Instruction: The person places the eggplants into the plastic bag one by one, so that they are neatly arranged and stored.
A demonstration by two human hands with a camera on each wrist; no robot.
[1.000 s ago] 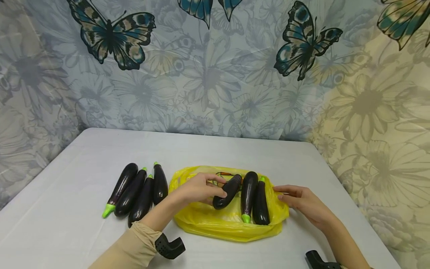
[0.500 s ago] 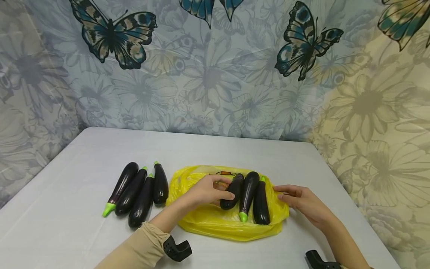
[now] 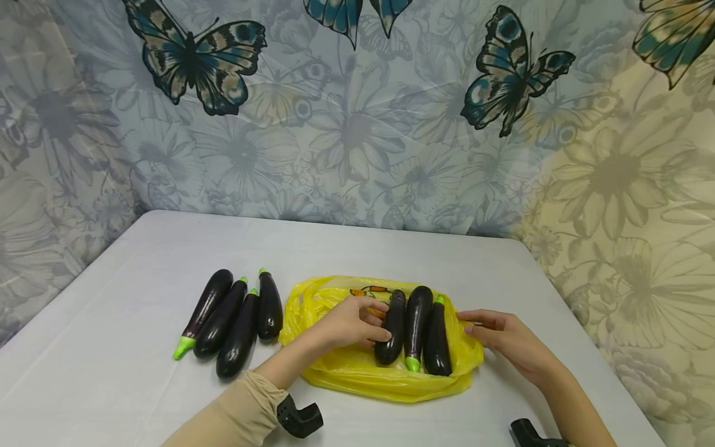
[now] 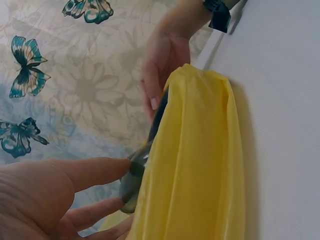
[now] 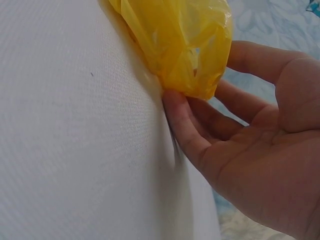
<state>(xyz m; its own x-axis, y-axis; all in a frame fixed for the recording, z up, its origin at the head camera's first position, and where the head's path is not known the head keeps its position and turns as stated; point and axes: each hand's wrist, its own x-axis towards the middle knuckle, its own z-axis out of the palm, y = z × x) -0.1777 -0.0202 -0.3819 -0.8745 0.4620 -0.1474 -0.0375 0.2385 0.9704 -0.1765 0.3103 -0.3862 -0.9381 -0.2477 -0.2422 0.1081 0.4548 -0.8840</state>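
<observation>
My left hand [image 3: 357,324] reaches into a yellow plastic bag [image 3: 385,388], its thumb and fingertips at the left side of an eggplant [image 3: 393,329]. In the left wrist view those fingertips meet the rounded end of the eggplant [image 4: 134,184], and the bag's wall [image 4: 195,165] hides the rest. Two more eggplants lie in the bag right beside it, one in the middle [image 3: 418,320] and one at the right [image 3: 437,344]. At the bag's right edge rests my right hand [image 3: 511,341], thumb and fingers spread around a crumpled corner of the yellow plastic [image 5: 185,60].
Several dark eggplants [image 3: 220,320] with green stem ends lie side by side left of the bag, on a white-covered table [image 3: 139,397]. Behind the table hangs a cloth [image 3: 357,130] printed with flowers and butterflies. Each wrist wears a black camera mount [image 3: 300,419].
My left hand has moved right, bringing the eggplant upright in line against the other two in the bag. Its thumb has slid to the eggplant's side. My right hand has stayed at the bag's edge.
</observation>
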